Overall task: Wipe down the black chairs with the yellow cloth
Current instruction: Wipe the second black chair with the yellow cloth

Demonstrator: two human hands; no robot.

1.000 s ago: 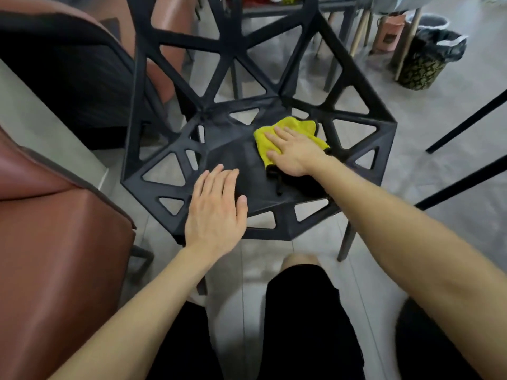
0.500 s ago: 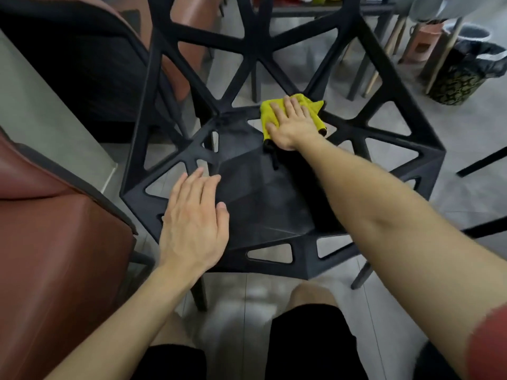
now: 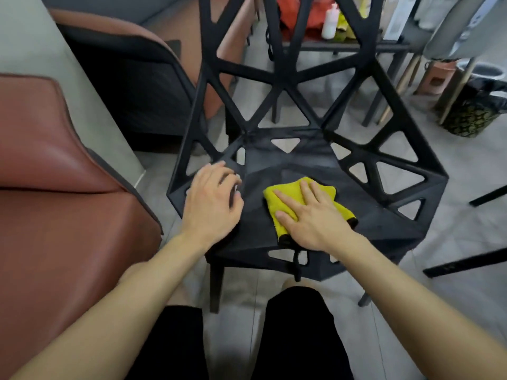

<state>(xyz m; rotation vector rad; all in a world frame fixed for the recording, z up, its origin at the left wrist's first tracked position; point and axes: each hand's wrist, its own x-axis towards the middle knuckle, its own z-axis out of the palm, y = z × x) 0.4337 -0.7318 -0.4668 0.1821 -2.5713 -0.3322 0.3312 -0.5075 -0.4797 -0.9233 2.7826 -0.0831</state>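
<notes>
The person's legs in black shorts (image 3: 299, 330) stand just before the front edge of the black chair (image 3: 384, 220). The left hand (image 3: 212, 200) rests palm down on the seat's left front corner, holding nothing. Its fingers reach toward the left rim and are too blurred to read finely.

Just to its right, apart from it, the right hand (image 3: 310, 218) lies flat with its fingers spread and straight. It presses the folded yellow cloth (image 3: 288, 187) onto the front middle of the seat rather than gripping it. The cloth's long axis runs diagonally, from the seat's centre toward the right front. Its black-trimmed corner and loop (image 3: 296, 259) hang over the front edge.

The right hand alone is on the cloth, so the wiping looks to be its job while the left steadies the chair. The bare seat to the right and toward the back, and then the open lattice backrest (image 3: 285, 75), lie farther from the cloth. The next strokes probably go that way.

A brown leather chair (image 3: 49, 187) sits beside the seat at the left. A patterned bin (image 3: 472, 116) stands on the floor far right.
</notes>
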